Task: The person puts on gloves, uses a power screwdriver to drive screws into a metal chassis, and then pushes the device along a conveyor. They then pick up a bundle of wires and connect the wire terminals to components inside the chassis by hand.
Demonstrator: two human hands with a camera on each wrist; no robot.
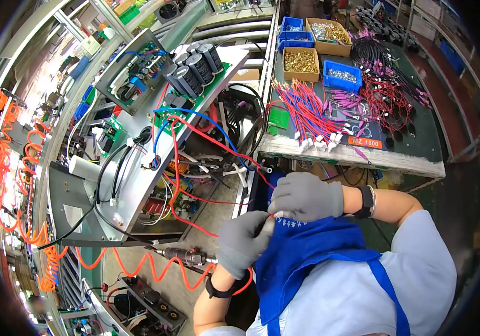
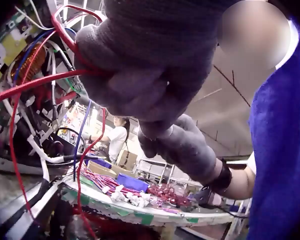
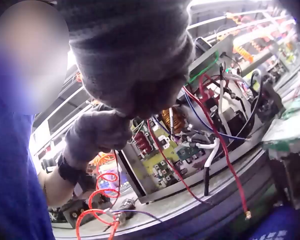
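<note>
Both hands wear grey gloves and meet in front of the blue apron (image 1: 301, 246). The left hand (image 1: 245, 241) has its fingers curled round a red wire (image 1: 176, 185) that runs from the circuit board; in the left wrist view the red wire (image 2: 45, 80) enters the left fist (image 2: 145, 65). Against its fingertips, the right hand (image 1: 307, 196) pinches a small red part of wire, mostly hidden by the gloves. Below the right hand (image 3: 132, 60) in the right wrist view, the left hand (image 3: 97, 132) almost touches it. Another red wire (image 3: 230, 170) hangs loose with a metal terminal.
A metal panel (image 1: 139, 190) carries large capacitors (image 1: 195, 70) and boards. On the side table (image 1: 419, 154) are wire bundles (image 1: 307, 112), blue bins (image 1: 342, 75) and cardboard boxes (image 1: 300, 63). An orange coiled hose (image 1: 156, 274) and a power tool (image 1: 184, 256) lie near the left hand.
</note>
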